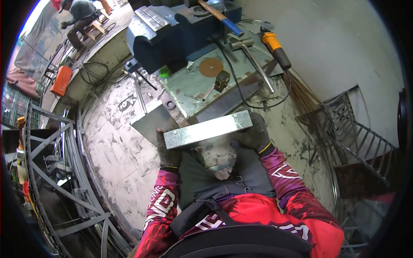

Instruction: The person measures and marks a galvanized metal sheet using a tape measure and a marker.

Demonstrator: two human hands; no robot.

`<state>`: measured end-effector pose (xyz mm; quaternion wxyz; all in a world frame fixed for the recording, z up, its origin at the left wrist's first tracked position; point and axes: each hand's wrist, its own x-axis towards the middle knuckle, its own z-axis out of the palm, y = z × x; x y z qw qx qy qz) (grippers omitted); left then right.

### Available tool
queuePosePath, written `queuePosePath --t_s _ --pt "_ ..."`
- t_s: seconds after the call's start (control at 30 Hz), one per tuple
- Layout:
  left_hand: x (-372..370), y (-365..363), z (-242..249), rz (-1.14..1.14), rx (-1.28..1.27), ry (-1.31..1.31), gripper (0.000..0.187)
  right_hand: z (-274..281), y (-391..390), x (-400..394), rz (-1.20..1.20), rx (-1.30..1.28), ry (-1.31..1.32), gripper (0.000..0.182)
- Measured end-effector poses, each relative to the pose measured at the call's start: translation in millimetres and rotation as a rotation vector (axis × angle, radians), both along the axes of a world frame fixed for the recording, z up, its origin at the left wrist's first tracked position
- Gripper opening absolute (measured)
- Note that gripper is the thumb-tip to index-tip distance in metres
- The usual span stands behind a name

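1. A rectangular galvanized metal tube lies crosswise in front of the person's body, held between both gloved hands, just on the near side of the steel workbench.
2. The left hand wraps the tube's left end, its dark fingers closed over the near edge.
3. The right hand clasps the tube's right end from beneath and behind, fingers curled around it.
4. On the workbench, past the tube, lie a round orange-brown grinding disc and, beside it, a small dark tape measure.
5. At the bench's far end stands a big blue vise; a hammer with a wooden and blue handle rests on top of it.
6. At the bench's right side lie a steel hammer and a yellow angle grinder, its black cable looping down off the bench.
7. Left of the bench, grey metal frames stand on the marbled floor.
8. Far beyond the bench's left corner, another person crouches over their own work.
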<state>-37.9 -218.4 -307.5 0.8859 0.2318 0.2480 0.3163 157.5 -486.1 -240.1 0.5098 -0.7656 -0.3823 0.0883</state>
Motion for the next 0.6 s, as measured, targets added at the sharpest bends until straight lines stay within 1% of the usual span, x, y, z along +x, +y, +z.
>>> queuePosePath --t_s 0.03,0.07,0.1,0.13,0.17,0.23,0.3,0.33,0.4,0.43,0.47,0.5,0.53,0.57,0.6 --pt "0.5 -1.3 1.9 -0.011 -0.007 0.001 0.046 -0.2 -1.2 -1.3 -0.021 0.058 0.087 0.042" --pt "2.4 -3.4 9.2 -0.029 0.033 -0.028 0.043 -2.6 -3.1 0.5 -0.01 0.036 0.026 0.047" --pt "2.6 -4.3 16.0 -0.045 0.072 -0.053 0.04 -2.8 -6.6 4.3 -0.02 0.028 0.035 0.047" --pt "1.6 -2.4 21.0 -0.044 0.168 0.035 0.048 -3.1 -10.0 9.5 0.013 -0.02 -0.088 0.054" --pt "0.0 1.0 25.0 -0.09 0.33 0.116 0.055 -5.3 -12.7 13.2 0.054 -0.073 -0.203 0.06" --pt "-6.4 7.0 29.4 -0.108 0.619 0.312 0.06 -27.6 -14.9 18.1 -0.007 0.027 -0.019 0.074" --pt "-3.6 24.6 18.2 -0.084 0.43 0.05 0.062 -18.0 -16.1 26.1 -0.055 -0.263 -0.234 0.064" --pt "-4.7 29.4 18.0 -0.07 0.453 0.028 0.064 -23.0 -17.8 31.3 -0.057 -0.267 -0.23 0.064" --pt "-11.6 31.8 13.8 -0.056 0.462 0.074 0.064 -35.7 -22.0 37.9 0.278 1.001 1.118 0.053" --pt "-14.8 32.2 12.1 -0.038 0.475 0.118 0.064 -42.4 -22.3 39.1 0.274 1.001 1.115 0.053" --pt "-15.5 31.7 10.9 -0.025 0.479 0.137 0.063 -47.9 -20.9 40.5 0.228 0.931 1.056 0.055" --pt "-17.0 34.9 6.3 -0.032 0.478 0.128 0.063 -50.2 -19.4 42.1 0.182 0.861 0.993 0.057" --pt "-18.2 38.9 0.3 -0.069 0.524 0.135 0.064 -51.6 -19.9 42.7 0.173 0.86 0.98 0.057" --pt "-18.9 39.4 -4.5 -0.105 0.57 0.138 0.065 -50.9 -19.3 41.2 0.047 0.421 0.525 0.056" --pt "-15.4 33.9 0.1 -0.084 0.569 0.149 0.063 -49.5 -17.3 41.0 -0.079 -0.015 0.064 0.055"
